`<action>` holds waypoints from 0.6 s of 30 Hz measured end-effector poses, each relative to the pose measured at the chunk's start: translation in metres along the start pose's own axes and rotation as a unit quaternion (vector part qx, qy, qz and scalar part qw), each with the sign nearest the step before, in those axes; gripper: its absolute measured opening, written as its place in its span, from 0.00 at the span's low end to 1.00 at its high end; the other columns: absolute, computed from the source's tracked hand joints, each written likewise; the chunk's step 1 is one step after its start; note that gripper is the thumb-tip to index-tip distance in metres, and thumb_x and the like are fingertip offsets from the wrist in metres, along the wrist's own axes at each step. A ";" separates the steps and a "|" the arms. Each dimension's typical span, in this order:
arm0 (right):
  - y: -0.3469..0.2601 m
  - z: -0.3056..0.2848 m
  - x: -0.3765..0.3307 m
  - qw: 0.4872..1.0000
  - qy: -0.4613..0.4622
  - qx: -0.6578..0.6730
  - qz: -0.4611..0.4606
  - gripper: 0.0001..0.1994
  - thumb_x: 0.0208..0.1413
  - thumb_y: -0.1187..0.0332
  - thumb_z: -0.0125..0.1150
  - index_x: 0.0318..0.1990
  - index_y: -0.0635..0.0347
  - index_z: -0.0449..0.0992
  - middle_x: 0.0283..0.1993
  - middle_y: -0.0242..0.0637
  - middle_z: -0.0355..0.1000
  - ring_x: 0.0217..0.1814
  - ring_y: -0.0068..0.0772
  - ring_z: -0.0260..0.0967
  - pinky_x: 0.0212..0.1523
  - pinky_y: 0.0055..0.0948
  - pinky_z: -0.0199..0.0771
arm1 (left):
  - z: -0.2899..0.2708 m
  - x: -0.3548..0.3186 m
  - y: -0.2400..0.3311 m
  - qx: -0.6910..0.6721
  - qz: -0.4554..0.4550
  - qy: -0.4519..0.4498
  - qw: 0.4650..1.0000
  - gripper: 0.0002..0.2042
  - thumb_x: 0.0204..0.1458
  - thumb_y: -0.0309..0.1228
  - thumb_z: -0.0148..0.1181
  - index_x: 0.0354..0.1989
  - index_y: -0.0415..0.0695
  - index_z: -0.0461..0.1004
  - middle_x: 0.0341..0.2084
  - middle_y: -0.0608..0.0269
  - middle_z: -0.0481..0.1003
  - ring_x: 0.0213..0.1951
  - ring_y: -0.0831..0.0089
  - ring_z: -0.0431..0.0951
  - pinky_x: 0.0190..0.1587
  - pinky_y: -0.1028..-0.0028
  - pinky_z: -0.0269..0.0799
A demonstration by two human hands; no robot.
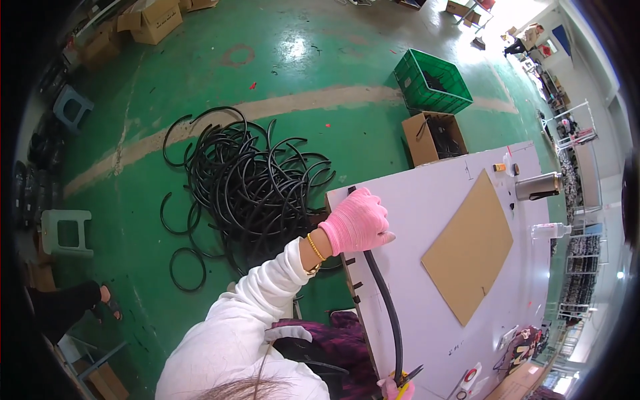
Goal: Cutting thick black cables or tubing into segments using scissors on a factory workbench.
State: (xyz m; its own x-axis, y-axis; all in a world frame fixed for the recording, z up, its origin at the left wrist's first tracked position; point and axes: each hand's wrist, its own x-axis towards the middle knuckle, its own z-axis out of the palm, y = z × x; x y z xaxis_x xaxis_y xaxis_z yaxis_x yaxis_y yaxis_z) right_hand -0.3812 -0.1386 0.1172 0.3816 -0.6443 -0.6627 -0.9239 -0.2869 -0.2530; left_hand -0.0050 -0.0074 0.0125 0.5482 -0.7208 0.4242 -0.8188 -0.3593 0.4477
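My left hand [357,221], in a pink knit glove, is closed around a black rubber hose [385,293] at the table's left edge. A short end of the hose shows beyond the fist. From the fist the hose curves down along the white tabletop [413,300] to my right hand [395,387]. That hand, also in pink, is partly cut off by the lower rim. It is closed on yellow-handled scissors [404,384] with dark, pointed blades, beside the hose's lower end. Whether its fingers also grip the hose is hidden.
A tangled heap of black hoses [247,180] lies on the green floor. Past the table stand a cardboard box [417,140] and a green crate [440,100]. A brown board [470,247], a metal flask [539,187] and a clear bottle [548,231] are on the table.
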 end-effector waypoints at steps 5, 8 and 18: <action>0.001 0.002 0.001 0.999 0.003 -0.016 -0.047 0.15 0.57 0.57 0.55 0.34 0.61 0.77 0.27 0.45 0.75 0.29 0.49 0.73 0.30 0.43 0.70 | 0.000 -0.001 -0.002 0.002 -0.005 0.006 1.000 0.18 0.48 0.44 0.58 0.10 0.49 0.73 0.14 0.67 0.70 0.27 0.67 0.71 0.38 0.66 0.62; 0.015 0.003 0.005 0.995 0.011 -0.048 -0.082 0.15 0.57 0.57 0.55 0.34 0.61 0.76 0.26 0.46 0.75 0.28 0.50 0.72 0.29 0.44 0.69 | 0.000 0.000 -0.002 0.009 -0.005 0.009 1.000 0.18 0.47 0.43 0.58 0.10 0.49 0.73 0.14 0.67 0.70 0.26 0.67 0.71 0.38 0.66 0.62; 0.007 0.003 0.006 1.000 0.005 0.018 0.017 0.12 0.53 0.62 0.57 0.31 0.62 0.76 0.18 0.40 0.67 0.20 0.38 0.64 0.23 0.39 0.63 | 0.000 0.002 -0.002 0.013 -0.004 0.009 1.000 0.18 0.47 0.45 0.59 0.10 0.49 0.73 0.14 0.68 0.70 0.26 0.67 0.72 0.39 0.66 0.63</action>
State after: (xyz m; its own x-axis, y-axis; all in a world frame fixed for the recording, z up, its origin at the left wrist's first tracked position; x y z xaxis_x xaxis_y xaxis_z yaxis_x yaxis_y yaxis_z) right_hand -0.3855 -0.1426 0.1090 0.3507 -0.6604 -0.6640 -0.9364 -0.2394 -0.2565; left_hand -0.0021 -0.0074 0.0124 0.5575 -0.7076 0.4341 -0.8185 -0.3811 0.4300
